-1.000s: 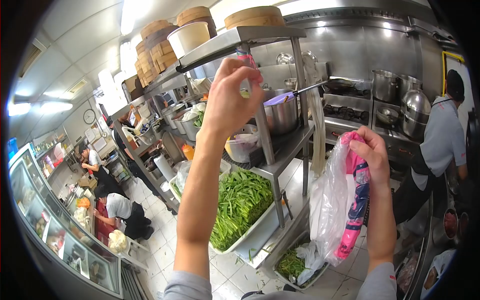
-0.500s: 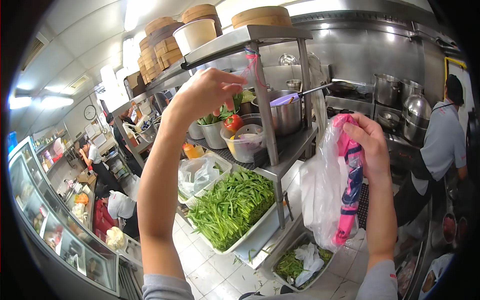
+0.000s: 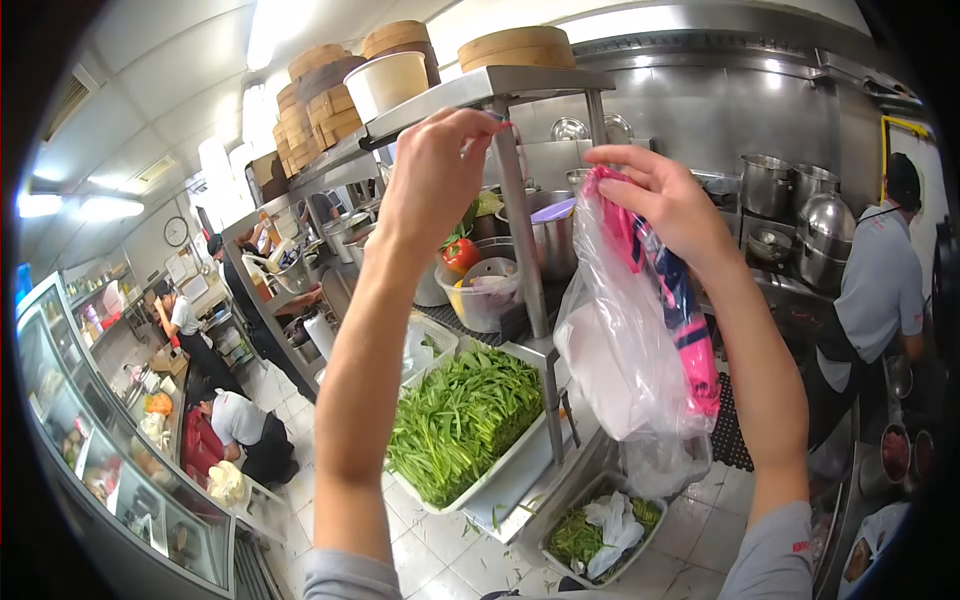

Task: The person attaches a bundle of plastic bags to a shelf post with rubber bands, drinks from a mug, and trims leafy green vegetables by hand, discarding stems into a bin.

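Observation:
My left hand (image 3: pixel 440 170) is raised to the top of the metal shelf post (image 3: pixel 520 220). Its thumb and index finger pinch a thin red-pink band (image 3: pixel 503 126) at the post, mostly hidden by the fingers. My right hand (image 3: pixel 665 200) grips the gathered top of a clear plastic bag (image 3: pixel 625 340), which hangs down with something white inside. A pink and navy patterned wrapper or cloth (image 3: pixel 695 350) hangs along the bag's right side, its top under my right fingers. I cannot tell whether it is inside the bag.
A tray of cut green leaves (image 3: pixel 465 420) sits below the shelf, with a bin of greens (image 3: pixel 600 530) on the floor. A plastic tub (image 3: pixel 485 300) bears a tomato (image 3: pixel 461 256). Bamboo steamers (image 3: pixel 515 47) stand on top. One person (image 3: pixel 870 270) works at right; others are at left.
My left hand has risen to the post and pinched the band. My right hand has moved up and left with the bag, closer to the post.

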Available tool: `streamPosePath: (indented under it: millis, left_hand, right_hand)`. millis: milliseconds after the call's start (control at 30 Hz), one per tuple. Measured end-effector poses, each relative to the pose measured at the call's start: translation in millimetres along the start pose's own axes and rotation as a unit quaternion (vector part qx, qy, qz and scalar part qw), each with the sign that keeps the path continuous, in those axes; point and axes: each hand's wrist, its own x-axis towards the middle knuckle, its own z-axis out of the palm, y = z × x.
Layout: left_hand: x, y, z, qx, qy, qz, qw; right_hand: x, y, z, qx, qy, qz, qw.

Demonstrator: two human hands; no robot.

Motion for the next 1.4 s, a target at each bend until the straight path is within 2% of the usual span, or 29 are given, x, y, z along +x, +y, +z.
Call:
streamPosePath:
  millis: [33, 67, 167, 267, 367, 500, 533, 700, 800, 900, 1000, 1100, 1167, 1300, 1400]
  left_hand:
    - [0, 5, 2, -0.03, 0.014, -0.015, 0.999]
    - [0, 12, 4, -0.058, 0.012, -0.071, 0.996]
    - [-5, 2, 19, -0.173, 0.061, -0.074, 0.98]
    - [-15, -10, 34, -0.158, 0.198, 0.023, 0.967]
    - [-24, -6, 27, -0.201, 0.201, -0.195, 0.939]
    - [-15, -11, 31, -0.294, 0.112, -0.254, 0.915]
    - [-13, -10, 33, -0.263, 0.103, -0.257, 0.924]
    - [-6, 7, 37, -0.155, 0.078, -0.188, 0.967]
    - [-9, 11, 44, -0.087, 0.09, -0.122, 0.984]
    - [-24, 15, 52, -0.053, 0.128, -0.072, 0.988]
    - [-48, 28, 61, -0.067, 0.118, -0.066, 0.989]
    - [-58, 30, 71, -0.007, 0.134, 0.001, 0.991]
    - [-60, 32, 68, 0.035, 0.144, 0.038, 0.988]
    - [-56, 28, 62, 0.062, 0.141, 0.027, 0.988]
    - [-50, 25, 60, 0.057, 0.159, 0.054, 0.984]
  right_hand:
    - [7, 1, 4, -0.011, -0.01, -0.01, 1.0]
    - [13, 0, 7, -0.037, -0.022, -0.034, 0.999]
    - [31, 8, 19, -0.02, -0.03, -0.018, 0.999]
    - [38, 6, 29, 0.029, -0.03, 0.015, 0.999]
    - [47, 16, 31, 0.016, -0.027, 0.037, 0.999]
    - [59, 22, 27, -0.039, 0.001, 0.094, 0.995]
    - [60, 23, 28, -0.043, 0.017, 0.068, 0.997]
    - [64, 17, 35, -0.06, 0.076, -0.028, 0.995]
    - [71, 13, 32, -0.087, 0.066, -0.049, 0.993]
    - [73, 9, 31, -0.102, 0.062, 0.006, 0.993]
    - [78, 12, 27, -0.12, 0.015, 0.05, 0.991]
    - [74, 13, 31, -0.058, -0.039, 0.025, 0.997]
    - [76, 14, 28, -0.049, -0.031, 0.039, 0.998]
    - [74, 16, 31, -0.048, 0.002, 0.048, 0.998]
    - [77, 16, 31, -0.082, 0.007, 0.011, 0.997]
